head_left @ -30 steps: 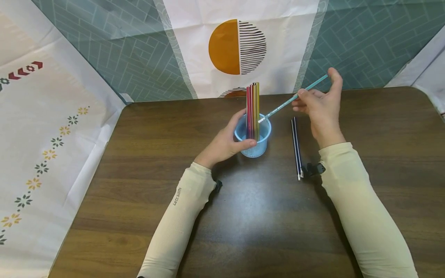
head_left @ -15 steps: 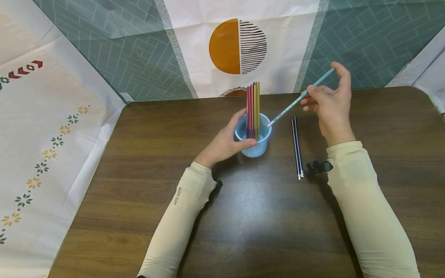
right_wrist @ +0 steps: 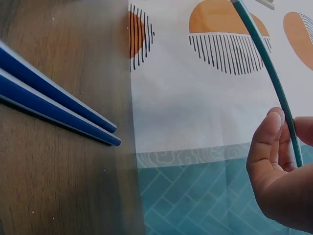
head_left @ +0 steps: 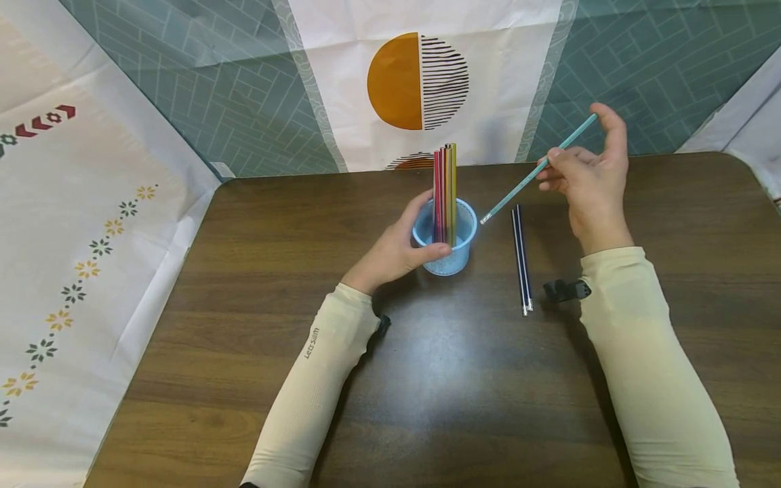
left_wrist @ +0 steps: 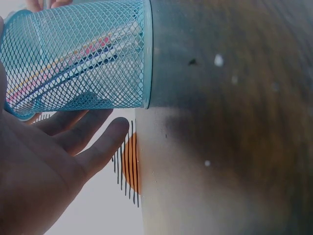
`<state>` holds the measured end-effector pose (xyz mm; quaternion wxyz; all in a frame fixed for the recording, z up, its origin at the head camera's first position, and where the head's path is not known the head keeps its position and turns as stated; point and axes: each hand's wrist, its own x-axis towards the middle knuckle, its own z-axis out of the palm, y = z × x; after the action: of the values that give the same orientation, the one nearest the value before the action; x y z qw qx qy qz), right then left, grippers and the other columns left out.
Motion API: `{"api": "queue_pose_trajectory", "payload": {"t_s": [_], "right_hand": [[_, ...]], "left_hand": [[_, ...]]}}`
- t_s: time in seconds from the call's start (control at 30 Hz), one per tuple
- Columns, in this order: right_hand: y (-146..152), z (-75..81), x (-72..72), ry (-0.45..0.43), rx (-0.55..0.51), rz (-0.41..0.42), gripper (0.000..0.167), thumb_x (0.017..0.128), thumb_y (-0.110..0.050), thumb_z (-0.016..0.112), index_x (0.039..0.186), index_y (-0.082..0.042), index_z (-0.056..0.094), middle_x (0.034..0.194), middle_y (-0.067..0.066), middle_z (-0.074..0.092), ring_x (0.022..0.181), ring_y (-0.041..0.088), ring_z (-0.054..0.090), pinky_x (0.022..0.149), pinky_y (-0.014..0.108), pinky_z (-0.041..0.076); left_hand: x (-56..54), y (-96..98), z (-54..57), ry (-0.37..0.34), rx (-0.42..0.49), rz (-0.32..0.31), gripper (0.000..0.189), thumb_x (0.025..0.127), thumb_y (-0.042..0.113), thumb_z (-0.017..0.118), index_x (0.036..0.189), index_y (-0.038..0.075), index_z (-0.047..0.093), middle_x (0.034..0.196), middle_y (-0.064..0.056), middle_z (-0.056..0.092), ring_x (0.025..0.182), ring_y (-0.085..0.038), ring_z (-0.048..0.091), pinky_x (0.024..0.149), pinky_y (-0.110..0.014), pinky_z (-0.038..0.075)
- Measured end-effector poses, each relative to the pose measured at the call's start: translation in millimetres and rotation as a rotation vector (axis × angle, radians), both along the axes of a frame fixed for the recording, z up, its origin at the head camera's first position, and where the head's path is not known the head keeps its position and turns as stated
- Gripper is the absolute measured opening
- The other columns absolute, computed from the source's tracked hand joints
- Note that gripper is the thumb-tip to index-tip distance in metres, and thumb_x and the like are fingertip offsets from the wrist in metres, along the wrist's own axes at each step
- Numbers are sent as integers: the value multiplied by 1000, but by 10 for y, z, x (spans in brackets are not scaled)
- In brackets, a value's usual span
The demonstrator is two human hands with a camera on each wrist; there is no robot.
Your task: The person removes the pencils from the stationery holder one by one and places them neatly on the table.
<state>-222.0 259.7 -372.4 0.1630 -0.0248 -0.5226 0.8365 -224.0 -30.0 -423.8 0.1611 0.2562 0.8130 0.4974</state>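
My left hand (head_left: 396, 254) holds a light blue mesh pencil cup (head_left: 454, 263), with the thumb across its near rim and the fingers round the far side. Several pencils (head_left: 445, 190), red to yellow, stand upright in the cup close to the thumb; the left wrist view shows their lower ends through the mesh (left_wrist: 93, 54). My right hand (head_left: 594, 183) pinches a teal pencil (head_left: 525, 181) between thumb and fingers, index finger raised at its upper end. The pencil slants down left, its silver end just right of the cup rim, apart from it.
Two dark blue pencils (head_left: 521, 261) lie side by side on the brown wooden table (head_left: 451, 407), between the cup and my right forearm. Behind the table's far edge hangs a patterned cloth (head_left: 506, 81). Another white cloth (head_left: 122, 271) lies along the left.
My right hand has moved right and slightly up, drawing the teal pencil's silver end from over the cup to outside its rim. The left hand and cup stay in place.
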Motion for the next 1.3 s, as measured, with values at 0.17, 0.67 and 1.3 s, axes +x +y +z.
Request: {"api": "queue_pose_trajectory", "payload": {"t_s": [0.17,0.67,1.3], "right_hand": [[27,-1,-7,2,8,-10,68,90,13,62,144,-24,43,73,15,64,56,23,64,54,28,55],[214,2,-11,-101,186,-54,66,86,16,61,141,-19,52,73,8,57,52,17,62,50,24,53],[446,-180,-35,-373,940,271,71,98,-1,59,160,-8,24,90,2,63,69,16,63,60,25,54]], "left_hand": [[3,5,10,-7,-6,2,94,88,45,76,159,37,15,160,-3,29,136,-29,39,102,-53,43],[-7,2,-2,1,-11,-2,92,90,44,75,159,39,15,160,-2,30,136,-28,39,104,-53,42],[-2,8,-6,6,-6,1,92,89,43,76,159,39,16,159,-2,30,136,-29,40,102,-52,44]]}}
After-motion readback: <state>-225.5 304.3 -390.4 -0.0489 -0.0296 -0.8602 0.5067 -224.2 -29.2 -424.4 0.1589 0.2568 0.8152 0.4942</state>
